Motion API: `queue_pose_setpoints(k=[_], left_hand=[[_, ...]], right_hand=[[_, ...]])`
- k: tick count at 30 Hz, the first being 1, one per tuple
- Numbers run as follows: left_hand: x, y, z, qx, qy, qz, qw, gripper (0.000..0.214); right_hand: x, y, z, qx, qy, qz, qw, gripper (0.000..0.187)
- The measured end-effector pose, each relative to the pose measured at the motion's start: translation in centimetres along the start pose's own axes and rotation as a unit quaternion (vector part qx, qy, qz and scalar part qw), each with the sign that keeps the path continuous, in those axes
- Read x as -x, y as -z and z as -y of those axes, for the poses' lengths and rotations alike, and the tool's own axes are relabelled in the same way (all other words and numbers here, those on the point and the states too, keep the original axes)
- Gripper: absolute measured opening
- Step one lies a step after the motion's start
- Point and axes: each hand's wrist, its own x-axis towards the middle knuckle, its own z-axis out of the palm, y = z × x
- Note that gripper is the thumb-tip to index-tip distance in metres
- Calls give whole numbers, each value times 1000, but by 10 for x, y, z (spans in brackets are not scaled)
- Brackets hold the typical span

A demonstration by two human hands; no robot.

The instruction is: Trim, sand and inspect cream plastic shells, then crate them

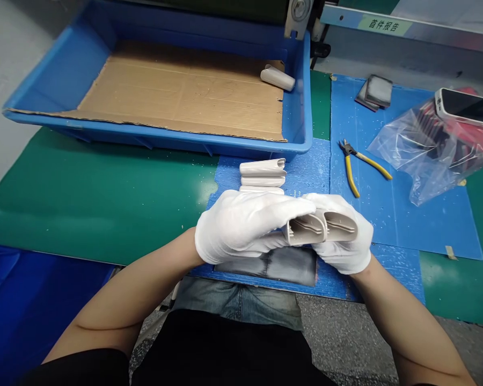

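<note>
Two hollow white plastic shells lie side by side between my gloved hands, their open ends facing me. My left hand [245,222] is closed on the left white plastic shell [306,230]. Around the right white plastic shell [340,227] my right hand [346,252] is wrapped. Ribs show inside both shells. Just beyond my left hand, several similar white shells [262,170] lie stacked in a row on the blue mat, the nearest partly hidden by the glove. Below my hands a dark grey pad [292,266] rests at the bench edge.
A large blue bin [165,128] lined with cardboard [185,91] stands at the back left, one white shell [277,78] inside. To the right lie yellow-handled cutters [352,166], small grey-black blocks [378,91], a clear plastic bag [422,155] and a phone [469,107].
</note>
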Motion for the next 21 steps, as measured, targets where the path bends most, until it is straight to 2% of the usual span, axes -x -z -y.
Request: queue_pose_setpoints(k=[6, 10, 16, 21], left_hand=[[3, -1, 2, -66, -46, -31, 996, 35], [8, -3, 7, -54, -51, -28, 997, 40], [19, -11, 16, -42, -35, -30, 998, 65], [21, -14, 18, -25, -36, -32, 999, 68]], right_hand=[[-3, 0, 3, 19, 14, -16, 1000, 46], [-9, 3, 9, 36, 16, -10, 999, 49], [-10, 4, 9, 83, 33, 1, 996, 48], [-6, 4, 8, 106, 61, -18, 992, 51]])
